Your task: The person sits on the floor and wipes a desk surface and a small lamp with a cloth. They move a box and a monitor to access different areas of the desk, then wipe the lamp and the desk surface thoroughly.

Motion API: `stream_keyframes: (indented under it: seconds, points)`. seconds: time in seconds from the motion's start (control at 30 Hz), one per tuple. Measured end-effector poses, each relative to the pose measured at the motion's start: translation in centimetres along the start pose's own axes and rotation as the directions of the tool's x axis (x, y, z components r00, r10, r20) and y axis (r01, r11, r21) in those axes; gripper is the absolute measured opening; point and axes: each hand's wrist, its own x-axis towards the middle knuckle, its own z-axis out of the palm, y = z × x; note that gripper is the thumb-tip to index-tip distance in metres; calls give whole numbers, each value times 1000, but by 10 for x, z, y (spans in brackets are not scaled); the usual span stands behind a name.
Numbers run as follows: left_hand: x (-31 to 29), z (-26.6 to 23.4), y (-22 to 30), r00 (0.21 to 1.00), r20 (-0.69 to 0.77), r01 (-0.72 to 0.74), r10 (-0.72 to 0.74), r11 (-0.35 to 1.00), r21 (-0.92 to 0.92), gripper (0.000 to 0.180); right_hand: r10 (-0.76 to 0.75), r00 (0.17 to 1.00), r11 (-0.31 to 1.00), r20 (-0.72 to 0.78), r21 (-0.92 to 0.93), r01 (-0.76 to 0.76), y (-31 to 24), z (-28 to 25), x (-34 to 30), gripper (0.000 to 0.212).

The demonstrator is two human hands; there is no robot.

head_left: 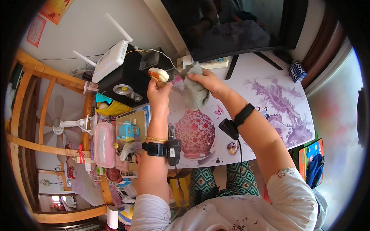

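We see the monitor (246, 30) standing on the table (246, 77). At its lower left edge we find a power strip (220, 63), and before its right end a box (297, 72). Left of the monitor we have a speaker (127, 82), with a router (111, 61) on top. Farther left of the monitor and well before it lie a case (104, 144) and then a fan (58, 125). Before the monitor's left end, we see a cloth (196, 92) in the right hand (210, 81); left of the monitor, a small item (162, 74) in the left hand (158, 92).

From here I see a grey cloth (195, 92), white router (111, 61) far left, red-mottled vase print (194, 133) and, near, teal diamond-patterned trousers (203, 181).
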Motion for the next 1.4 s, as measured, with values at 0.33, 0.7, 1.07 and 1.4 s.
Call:
stream_keyframes:
  seconds: [0.33,0.7,1.07,1.4]
  points:
    - [-3,1,6,994,103,19,-23,999,32,29,-296,830,347,472,-757,554,1,19,25,35]
    - [-5,5,5,997,69,41,-43,999,27,23,-371,878,279,303,-865,417,32,12,6,32]
    - [-8,11,1,999,-32,3,-1,998,68,28,-181,983,196,16,-979,52,10,-31,-20,34]
    - [-2,28,-29,983,174,-75,51,988,136,37,-188,974,90,129,-985,148,66,-1,4,41]
